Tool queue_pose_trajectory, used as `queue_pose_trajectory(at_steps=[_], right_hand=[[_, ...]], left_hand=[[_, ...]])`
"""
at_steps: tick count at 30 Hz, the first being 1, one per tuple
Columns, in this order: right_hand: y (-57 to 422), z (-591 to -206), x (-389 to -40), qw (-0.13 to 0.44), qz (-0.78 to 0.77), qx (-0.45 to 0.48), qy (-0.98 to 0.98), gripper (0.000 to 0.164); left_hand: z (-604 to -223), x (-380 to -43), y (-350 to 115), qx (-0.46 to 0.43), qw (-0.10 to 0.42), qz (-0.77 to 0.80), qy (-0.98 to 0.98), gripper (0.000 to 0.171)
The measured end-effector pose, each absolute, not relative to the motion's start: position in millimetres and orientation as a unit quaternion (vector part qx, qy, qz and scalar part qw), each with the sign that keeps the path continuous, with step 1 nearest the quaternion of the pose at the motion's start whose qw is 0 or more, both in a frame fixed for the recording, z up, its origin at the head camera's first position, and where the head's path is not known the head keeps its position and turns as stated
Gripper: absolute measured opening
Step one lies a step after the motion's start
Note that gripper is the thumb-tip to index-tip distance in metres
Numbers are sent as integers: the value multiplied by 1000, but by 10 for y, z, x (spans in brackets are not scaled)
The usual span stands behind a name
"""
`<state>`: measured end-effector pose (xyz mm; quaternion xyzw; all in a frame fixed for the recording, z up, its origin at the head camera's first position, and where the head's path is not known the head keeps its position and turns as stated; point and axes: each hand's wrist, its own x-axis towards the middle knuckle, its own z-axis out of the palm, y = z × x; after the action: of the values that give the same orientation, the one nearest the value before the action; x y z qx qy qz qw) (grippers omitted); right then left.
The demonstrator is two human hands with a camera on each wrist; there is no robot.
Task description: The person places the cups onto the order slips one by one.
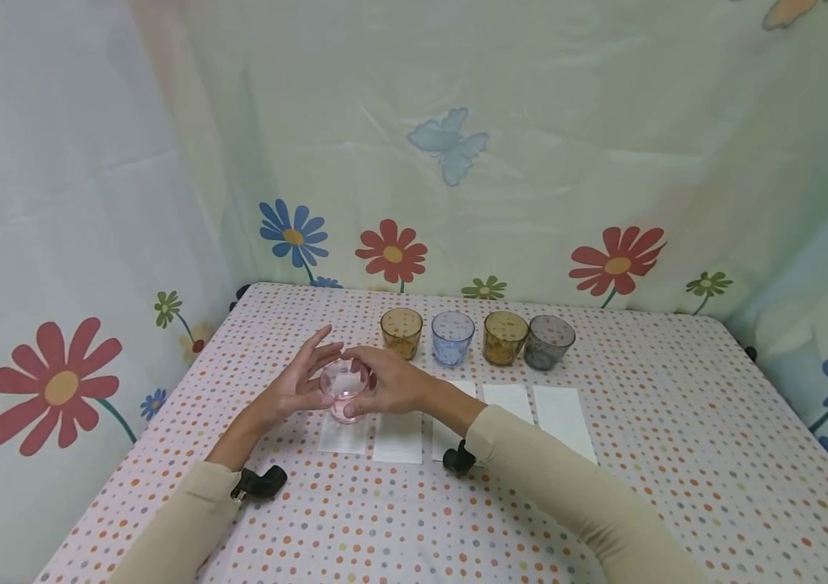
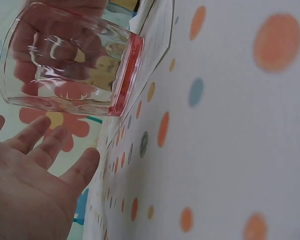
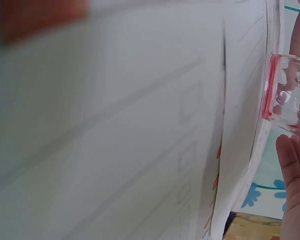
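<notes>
A clear glass cup with a pink base point(image 1: 344, 389) stands upright between the two hands, over the leftmost white paper slip point(image 1: 343, 438). From its right side my right hand point(image 1: 393, 381) grips it, thumb toward me and fingers round the far side. My left hand point(image 1: 295, 385) is spread on the other side, fingers loosely extended. In the left wrist view, a gap separates that left hand point(image 2: 37, 185) from the glass cup point(image 2: 72, 62). At the edge of the right wrist view, the fingers of the right hand point(image 3: 296, 185) meet the cup's wall point(image 3: 292, 95).
Behind the hands stands a row of glass cups: an amber one point(image 1: 401, 334), a blue one point(image 1: 452, 338), another amber one point(image 1: 505, 338) and a grey one point(image 1: 548, 342). More paper slips point(image 1: 397, 440) lie side by side on the dotted tablecloth point(image 1: 399, 519), partly under the right arm.
</notes>
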<state>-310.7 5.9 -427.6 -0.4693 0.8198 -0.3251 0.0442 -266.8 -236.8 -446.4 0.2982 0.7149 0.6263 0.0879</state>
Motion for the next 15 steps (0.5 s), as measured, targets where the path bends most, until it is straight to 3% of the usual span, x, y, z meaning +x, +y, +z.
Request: queue_pose_trajectory(at_steps=[5, 15], right_hand=[[75, -4253, -3127, 52, -328, -466, 820, 80], [190, -4161, -3115, -7, -361, -444, 820, 72]], left_hand=[[-4476, -2636, -2387, 294, 86, 630, 714, 106], [-4465, -2639, -2315, 298, 97, 617, 722, 107]])
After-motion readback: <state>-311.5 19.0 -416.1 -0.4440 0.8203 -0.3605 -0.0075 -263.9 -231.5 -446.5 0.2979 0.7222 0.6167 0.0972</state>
